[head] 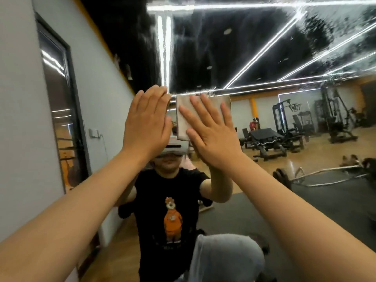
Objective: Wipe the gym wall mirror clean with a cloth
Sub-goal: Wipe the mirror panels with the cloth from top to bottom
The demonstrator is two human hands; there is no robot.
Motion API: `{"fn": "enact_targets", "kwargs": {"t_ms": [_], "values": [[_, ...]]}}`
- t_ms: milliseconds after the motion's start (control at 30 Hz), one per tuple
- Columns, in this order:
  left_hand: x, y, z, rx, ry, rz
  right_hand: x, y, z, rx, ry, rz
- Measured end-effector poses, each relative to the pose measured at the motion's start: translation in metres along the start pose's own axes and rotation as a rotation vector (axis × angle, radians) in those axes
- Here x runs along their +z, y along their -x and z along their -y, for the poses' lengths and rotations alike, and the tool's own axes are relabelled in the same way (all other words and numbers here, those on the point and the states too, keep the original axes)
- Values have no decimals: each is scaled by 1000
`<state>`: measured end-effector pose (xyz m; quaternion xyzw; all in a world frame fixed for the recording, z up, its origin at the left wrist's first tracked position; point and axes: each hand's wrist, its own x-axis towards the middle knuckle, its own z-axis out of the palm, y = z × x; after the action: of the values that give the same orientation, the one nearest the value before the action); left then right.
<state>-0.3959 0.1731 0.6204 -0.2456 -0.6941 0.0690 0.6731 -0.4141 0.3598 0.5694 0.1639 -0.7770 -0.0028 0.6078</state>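
While pinning the folded cloth (183, 121) flat on the mirror (264, 47) at centre, spreads the right hand (210, 137), grip wide, fingers straight. Holds the left hand (147, 123) just left of it, grip wide, empty. Probably mid-wipe; next calls for pushing the cloth up into the streaky upper glass.

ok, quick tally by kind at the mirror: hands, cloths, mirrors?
Hands: 2 (left hand, right hand)
Cloth: 1
Mirror: 1
Total: 4
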Motion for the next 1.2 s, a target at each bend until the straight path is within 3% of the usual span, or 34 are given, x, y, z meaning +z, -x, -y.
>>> {"fn": "enact_targets", "kwargs": {"t_ms": [267,367,533,667,1033,1200], "values": [[1,3,-1,-18,34,-5,15,73,0,-124,-5,-17],[2,3,0,-54,75,-27,10,49,-7,-170,4,-5],[2,1,5,-295,170,-67,0,-23,-10,-141,-5,-26],[-11,-14,11,-270,27,-53,-17,-83,-14,-151,-9,-38],[-15,-232,90,-91,81,-43,-46,-166,-41,-244,41,-40],[-18,-317,132,-131,13,-47,-69,-238,-62,-232,77,-9]]}}
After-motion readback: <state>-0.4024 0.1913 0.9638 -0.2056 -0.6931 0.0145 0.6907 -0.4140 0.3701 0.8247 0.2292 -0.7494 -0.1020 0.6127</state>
